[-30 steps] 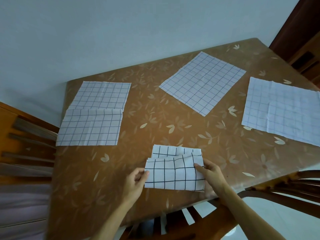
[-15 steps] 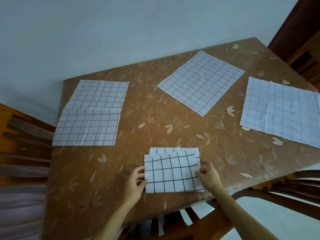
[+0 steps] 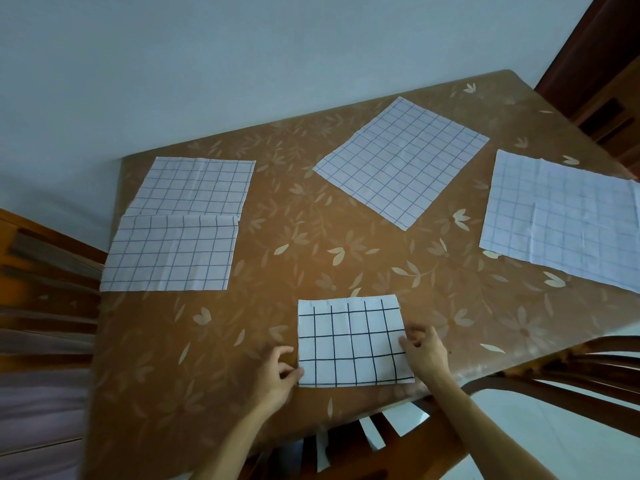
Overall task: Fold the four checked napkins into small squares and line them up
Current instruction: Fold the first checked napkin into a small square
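We are folding the first of four checked napkins. The left napkin (image 3: 173, 237), middle napkin (image 3: 401, 161) and right napkin (image 3: 561, 216) are lying open across the far side of the counter (image 3: 304, 216).

At the near edge, our left hand (image 3: 280, 375) is pinching the folded napkin (image 3: 349, 341) at its near left corner, grip curled tight. Our right hand (image 3: 424, 351) is pinching its right edge.

Next, we judge, is another halving with the edges matched.

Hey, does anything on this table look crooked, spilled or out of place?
Only the unfolded white checked napkin at the far middle stands out: it lies turned cornerwise to the edges of the brown flower-patterned table. Nothing looks spilled or torn.
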{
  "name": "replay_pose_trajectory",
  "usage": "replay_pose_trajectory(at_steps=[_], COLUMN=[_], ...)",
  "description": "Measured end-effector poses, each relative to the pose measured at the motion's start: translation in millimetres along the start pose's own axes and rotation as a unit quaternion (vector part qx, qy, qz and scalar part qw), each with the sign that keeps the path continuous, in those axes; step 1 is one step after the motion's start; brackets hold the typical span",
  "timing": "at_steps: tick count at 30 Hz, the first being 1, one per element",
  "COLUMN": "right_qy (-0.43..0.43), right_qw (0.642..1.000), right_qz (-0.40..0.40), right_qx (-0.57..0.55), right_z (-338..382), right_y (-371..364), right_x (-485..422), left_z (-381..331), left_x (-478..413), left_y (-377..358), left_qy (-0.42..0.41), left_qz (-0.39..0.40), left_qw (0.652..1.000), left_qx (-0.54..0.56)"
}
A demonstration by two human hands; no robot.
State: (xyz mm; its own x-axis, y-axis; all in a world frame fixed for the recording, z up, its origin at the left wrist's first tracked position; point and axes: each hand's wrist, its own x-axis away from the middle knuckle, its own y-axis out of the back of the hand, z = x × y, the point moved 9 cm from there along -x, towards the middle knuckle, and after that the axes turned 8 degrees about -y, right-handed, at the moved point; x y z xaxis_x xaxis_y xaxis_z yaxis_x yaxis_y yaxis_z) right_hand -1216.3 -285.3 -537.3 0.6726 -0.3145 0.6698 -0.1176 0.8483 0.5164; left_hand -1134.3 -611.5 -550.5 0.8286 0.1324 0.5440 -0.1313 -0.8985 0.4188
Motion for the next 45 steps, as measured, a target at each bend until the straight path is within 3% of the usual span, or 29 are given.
replay_pose_trajectory(at_steps=[13,19,23,25,28,31,33,35,40,45], right_qy=[-0.007,-0.001,0.040,0.095,0.234,0.331,0.352,0.364,0.305,0.166], right_qw=[0.999,0.998,0.992,0.975,0.918,0.865,0.834,0.820,0.842,0.922], right_qz=[0.013,-0.009,-0.045,-0.097,-0.139,-0.068,0.014,0.034,0.018,-0.068], right_qx=[0.033,0.061,0.109,0.177,0.288,0.372,0.425,0.440,0.444,0.343], right_z=[-3,-4,1,10,33,40,27,16,4,19], right_y=[-4,-3,-1,2,-12,-57,-90,-102,-78,-22], right_x=[-1,-4,-1,5,23,39,44,47,31,21], left_z=[-1,-17,-46,-63,-77,-70,-60,-53,-36,-27], left_x=[-1,0,6,7,7,2,-1,-2,-5,0], left_y=[1,8,2,-15,-51,-86,-98,-100,-88,-69], left_qy=[0.006,-0.036,-0.142,-0.233,-0.336,-0.348,-0.332,-0.322,-0.294,-0.273], left_qz=[-0.021,-0.073,-0.123,-0.122,-0.100,-0.024,0.009,0.016,0.020,0.016], left_qw=[1.000,0.983,0.928,0.890,0.834,0.821,0.822,0.819,0.818,0.819], left_qx=[-0.019,-0.163,-0.322,-0.372,-0.427,-0.453,-0.462,-0.474,-0.493,-0.504])
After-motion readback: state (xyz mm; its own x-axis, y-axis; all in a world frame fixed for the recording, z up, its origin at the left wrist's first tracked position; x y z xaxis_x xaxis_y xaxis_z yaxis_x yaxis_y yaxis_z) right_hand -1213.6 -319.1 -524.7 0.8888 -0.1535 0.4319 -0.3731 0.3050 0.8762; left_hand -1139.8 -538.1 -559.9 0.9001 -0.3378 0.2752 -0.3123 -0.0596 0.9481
